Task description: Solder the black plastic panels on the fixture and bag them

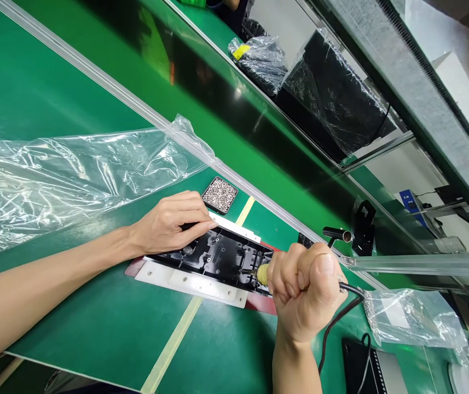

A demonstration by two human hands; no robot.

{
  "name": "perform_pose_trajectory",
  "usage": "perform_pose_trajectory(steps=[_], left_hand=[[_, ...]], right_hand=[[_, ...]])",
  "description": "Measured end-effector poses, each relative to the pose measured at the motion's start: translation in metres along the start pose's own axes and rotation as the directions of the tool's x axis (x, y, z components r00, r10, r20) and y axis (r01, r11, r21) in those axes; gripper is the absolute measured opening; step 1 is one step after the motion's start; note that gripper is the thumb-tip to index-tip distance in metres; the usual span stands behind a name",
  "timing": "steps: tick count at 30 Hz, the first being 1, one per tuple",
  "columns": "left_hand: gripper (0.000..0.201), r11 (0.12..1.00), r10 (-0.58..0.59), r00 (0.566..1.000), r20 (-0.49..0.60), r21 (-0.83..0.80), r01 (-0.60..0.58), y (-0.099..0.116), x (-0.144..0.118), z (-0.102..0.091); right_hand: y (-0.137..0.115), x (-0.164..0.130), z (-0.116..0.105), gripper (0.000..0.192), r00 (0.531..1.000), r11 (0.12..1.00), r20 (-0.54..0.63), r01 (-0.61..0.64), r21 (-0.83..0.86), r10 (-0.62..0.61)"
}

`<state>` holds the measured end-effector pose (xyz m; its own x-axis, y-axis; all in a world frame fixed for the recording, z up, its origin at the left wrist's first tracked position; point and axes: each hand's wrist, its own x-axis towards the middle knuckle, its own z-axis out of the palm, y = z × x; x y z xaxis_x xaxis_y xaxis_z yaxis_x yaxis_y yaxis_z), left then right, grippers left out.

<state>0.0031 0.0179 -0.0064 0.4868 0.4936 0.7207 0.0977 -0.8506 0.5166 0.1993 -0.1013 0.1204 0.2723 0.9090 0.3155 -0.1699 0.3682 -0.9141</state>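
A black moulded plastic housing (224, 254) lies in a fixture with white side bars (189, 284) on a red base. My right hand (304, 284) is wrapped around a corded soldering iron (262, 273) with a yellowish collar. Its thin metal tip points down into the right part of the housing. Over the left end of the housing rests my left hand (177, 221), thumb and fingers pinched together near the upper white bar; what they hold, if anything, is hidden. Just beyond those fingertips stands a small square tray (220, 194) full of tiny metal pieces.
Clear plastic sheeting (78, 175) covers the bench at left. A metal rail (127, 101) runs diagonally behind the fixture. At right are a short metal tube (338, 235), a plastic bag (410, 314) and the iron's black cord (333, 323). Wrapped black units (328, 93) stand beyond.
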Motion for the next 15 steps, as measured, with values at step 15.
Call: perform_pose_trajectory(steps=[15], left_hand=[[0.006,1.000,0.013,1.000,-0.008,-0.009,-0.013,-0.0007,0.0013,0.0001]], right_hand=[[0.0004,0.0004,0.0025,0.045,1.000,1.000,0.005,0.019,0.018,-0.019]])
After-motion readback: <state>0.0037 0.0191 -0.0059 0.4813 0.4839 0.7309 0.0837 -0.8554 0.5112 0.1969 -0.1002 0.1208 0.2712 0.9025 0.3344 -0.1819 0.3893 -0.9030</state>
